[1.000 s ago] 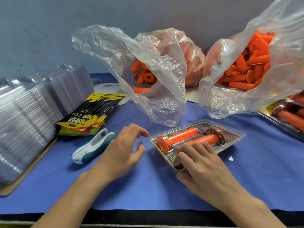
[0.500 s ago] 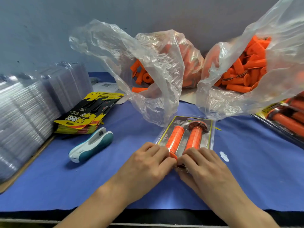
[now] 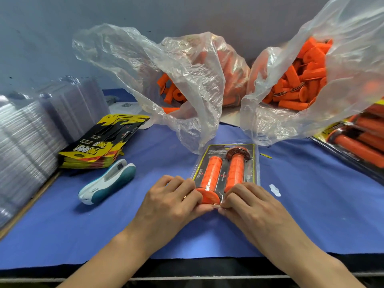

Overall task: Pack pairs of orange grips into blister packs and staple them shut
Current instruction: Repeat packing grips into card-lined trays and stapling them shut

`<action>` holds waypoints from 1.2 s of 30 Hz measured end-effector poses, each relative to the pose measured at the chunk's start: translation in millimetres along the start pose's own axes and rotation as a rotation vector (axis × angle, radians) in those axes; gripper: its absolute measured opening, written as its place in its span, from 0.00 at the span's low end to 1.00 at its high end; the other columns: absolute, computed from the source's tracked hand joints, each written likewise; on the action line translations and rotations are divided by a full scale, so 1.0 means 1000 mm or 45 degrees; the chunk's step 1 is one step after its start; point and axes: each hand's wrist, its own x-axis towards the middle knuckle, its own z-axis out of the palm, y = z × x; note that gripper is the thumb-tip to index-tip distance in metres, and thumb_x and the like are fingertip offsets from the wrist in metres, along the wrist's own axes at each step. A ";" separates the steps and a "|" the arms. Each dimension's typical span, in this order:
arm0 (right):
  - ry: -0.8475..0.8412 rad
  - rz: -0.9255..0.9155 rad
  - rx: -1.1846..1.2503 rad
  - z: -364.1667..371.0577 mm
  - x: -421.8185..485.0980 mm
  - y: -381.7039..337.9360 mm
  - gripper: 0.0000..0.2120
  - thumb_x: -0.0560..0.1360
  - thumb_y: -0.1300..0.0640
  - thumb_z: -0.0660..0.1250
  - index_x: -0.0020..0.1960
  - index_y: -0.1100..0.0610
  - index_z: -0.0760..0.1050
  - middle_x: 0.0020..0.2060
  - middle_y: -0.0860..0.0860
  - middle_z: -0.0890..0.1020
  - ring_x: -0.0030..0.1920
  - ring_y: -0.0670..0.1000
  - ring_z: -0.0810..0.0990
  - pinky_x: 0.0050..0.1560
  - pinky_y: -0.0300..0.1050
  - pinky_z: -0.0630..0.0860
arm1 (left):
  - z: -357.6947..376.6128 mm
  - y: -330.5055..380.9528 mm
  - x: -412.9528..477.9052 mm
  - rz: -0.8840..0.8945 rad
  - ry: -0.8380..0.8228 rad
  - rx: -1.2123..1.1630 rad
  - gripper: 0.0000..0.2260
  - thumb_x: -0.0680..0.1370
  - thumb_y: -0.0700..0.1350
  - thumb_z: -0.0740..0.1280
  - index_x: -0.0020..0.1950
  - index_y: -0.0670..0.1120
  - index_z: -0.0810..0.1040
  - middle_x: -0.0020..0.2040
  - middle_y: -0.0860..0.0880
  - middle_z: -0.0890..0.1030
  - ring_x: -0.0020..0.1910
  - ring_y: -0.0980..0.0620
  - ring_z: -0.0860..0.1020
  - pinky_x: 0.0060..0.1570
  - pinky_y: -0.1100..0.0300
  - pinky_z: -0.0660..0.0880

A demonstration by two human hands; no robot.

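**Near:** Your left hand (image 3: 172, 204) and right hand (image 3: 251, 206) meet on the blue cloth table (image 3: 311, 215). The fingers of both are curled and pinch the near edge of the clear plastic blister pack (image 3: 255, 163).

**Change:** A second ago the pack lay slantwise under your right hand alone, and your left hand hovered open. Now the pack points straight away from you with both hands on it.

**Contents:** Two orange ribbed rubber grips (image 3: 211, 171) lie side by side inside, on a black and yellow card.

**Reading:** The pack looks filled and squared, and its near lip is being pressed shut. Stapling seems to be next.

**Left, near:** The white and teal stapler (image 3: 108, 181) lies untouched, well apart from your left hand.

**Left, farther:** A stack of yellow and black printed cards (image 3: 99, 146), with stacks of empty clear shells (image 3: 31, 132) beyond.

**Far:** Two crumpled clear plastic bags (image 3: 187, 80) hold loose orange grips.

**Far right:** Finished packs (image 3: 357, 138).
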 end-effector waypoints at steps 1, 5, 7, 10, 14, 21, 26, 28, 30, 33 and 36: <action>-0.007 0.010 0.001 -0.002 -0.001 0.002 0.11 0.83 0.50 0.61 0.45 0.52 0.74 0.44 0.48 0.77 0.45 0.54 0.78 0.49 0.48 0.77 | 0.001 -0.003 -0.001 0.003 -0.017 -0.028 0.16 0.81 0.55 0.65 0.40 0.46 0.80 0.39 0.49 0.78 0.37 0.47 0.76 0.40 0.53 0.74; -0.010 0.051 -0.063 -0.008 -0.004 0.004 0.08 0.81 0.52 0.63 0.45 0.53 0.75 0.46 0.48 0.78 0.46 0.54 0.78 0.51 0.47 0.75 | 0.002 -0.015 -0.008 -0.003 -0.071 -0.064 0.09 0.81 0.48 0.66 0.45 0.46 0.81 0.45 0.50 0.80 0.42 0.47 0.78 0.45 0.54 0.74; 0.043 0.107 -0.139 -0.008 -0.003 -0.003 0.07 0.79 0.54 0.63 0.43 0.54 0.76 0.43 0.49 0.78 0.42 0.55 0.78 0.51 0.49 0.74 | 0.002 -0.012 -0.006 -0.010 -0.061 -0.078 0.09 0.80 0.49 0.66 0.45 0.46 0.82 0.45 0.50 0.80 0.42 0.48 0.77 0.45 0.55 0.73; 0.108 0.157 -0.205 -0.005 0.001 -0.015 0.05 0.77 0.55 0.64 0.44 0.51 0.77 0.38 0.49 0.75 0.37 0.55 0.76 0.45 0.50 0.72 | 0.001 -0.002 -0.003 0.029 -0.061 -0.096 0.09 0.81 0.50 0.66 0.45 0.47 0.81 0.45 0.50 0.80 0.42 0.48 0.77 0.45 0.54 0.74; 0.072 0.101 -0.147 -0.001 -0.002 -0.016 0.05 0.77 0.56 0.68 0.51 0.48 0.79 0.39 0.48 0.73 0.38 0.54 0.75 0.43 0.49 0.70 | 0.000 0.009 -0.001 -0.015 -0.058 -0.117 0.10 0.81 0.49 0.65 0.45 0.46 0.81 0.45 0.49 0.80 0.41 0.47 0.77 0.44 0.54 0.75; 0.071 0.038 -0.260 0.003 -0.001 -0.011 0.01 0.79 0.56 0.67 0.48 0.51 0.76 0.40 0.49 0.72 0.38 0.54 0.73 0.43 0.48 0.66 | -0.001 0.017 0.003 -0.082 -0.081 -0.099 0.11 0.81 0.49 0.64 0.44 0.47 0.81 0.42 0.50 0.79 0.40 0.47 0.77 0.41 0.52 0.76; 0.119 0.088 -0.344 -0.005 -0.002 -0.004 0.16 0.82 0.45 0.60 0.41 0.51 0.76 0.38 0.48 0.75 0.36 0.53 0.76 0.44 0.49 0.67 | -0.003 0.004 0.003 0.005 -0.085 -0.040 0.15 0.82 0.54 0.63 0.41 0.47 0.81 0.41 0.50 0.79 0.38 0.47 0.77 0.38 0.52 0.75; 0.120 0.095 -0.354 -0.008 -0.007 0.000 0.18 0.82 0.43 0.59 0.40 0.51 0.76 0.37 0.48 0.75 0.36 0.54 0.76 0.44 0.50 0.68 | -0.002 0.002 0.002 0.041 -0.080 -0.037 0.15 0.82 0.54 0.63 0.41 0.48 0.80 0.42 0.50 0.79 0.39 0.47 0.76 0.38 0.52 0.75; 0.125 0.092 -0.364 -0.011 -0.011 0.005 0.17 0.82 0.42 0.60 0.40 0.51 0.76 0.37 0.48 0.75 0.36 0.54 0.76 0.45 0.50 0.68 | -0.001 0.000 0.002 0.073 -0.075 -0.039 0.14 0.82 0.54 0.64 0.42 0.48 0.80 0.42 0.50 0.79 0.40 0.48 0.76 0.38 0.52 0.75; 0.144 0.061 -0.374 -0.014 -0.019 0.013 0.17 0.81 0.42 0.61 0.40 0.51 0.75 0.37 0.48 0.75 0.37 0.55 0.76 0.47 0.50 0.69 | -0.003 -0.004 0.001 0.110 -0.069 -0.052 0.15 0.82 0.54 0.63 0.42 0.48 0.81 0.42 0.51 0.79 0.40 0.48 0.76 0.39 0.53 0.75; 0.155 0.047 -0.371 -0.018 -0.026 0.023 0.19 0.81 0.41 0.60 0.38 0.51 0.75 0.37 0.49 0.76 0.37 0.56 0.77 0.48 0.51 0.69 | -0.005 -0.006 0.000 0.120 -0.074 -0.067 0.15 0.82 0.54 0.63 0.42 0.48 0.80 0.42 0.51 0.78 0.40 0.48 0.76 0.39 0.53 0.75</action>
